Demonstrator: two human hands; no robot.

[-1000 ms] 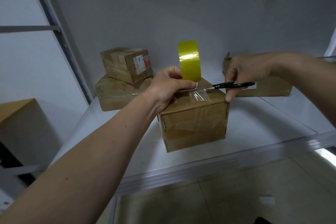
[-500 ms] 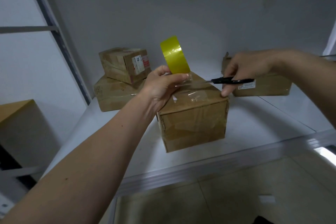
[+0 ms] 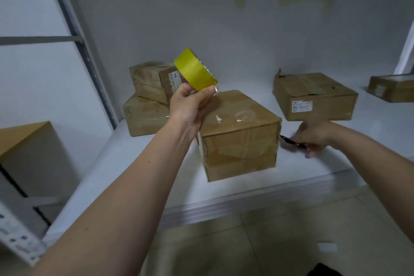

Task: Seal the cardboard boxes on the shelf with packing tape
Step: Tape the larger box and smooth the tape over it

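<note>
A brown cardboard box [image 3: 239, 134] stands near the front of the white shelf [image 3: 336, 159], with clear tape across its top. My left hand [image 3: 190, 105] holds a yellow tape roll [image 3: 195, 71] tilted in the air above the box's left rear corner. My right hand [image 3: 313, 136] is low on the shelf just right of the box and grips black-handled scissors [image 3: 289, 141]; it is blurred.
Two stacked boxes [image 3: 147, 96] sit at the back left against the wall. A flat labelled box [image 3: 313, 96] lies at the back right, and another box [image 3: 392, 87] at the far right edge. A metal shelf upright [image 3: 83, 38] rises on the left. Tiled floor lies below.
The tape is now free of the box. My left hand lifted the roll up and left. My right hand dropped with the scissors from the box top to the shelf beside the box.
</note>
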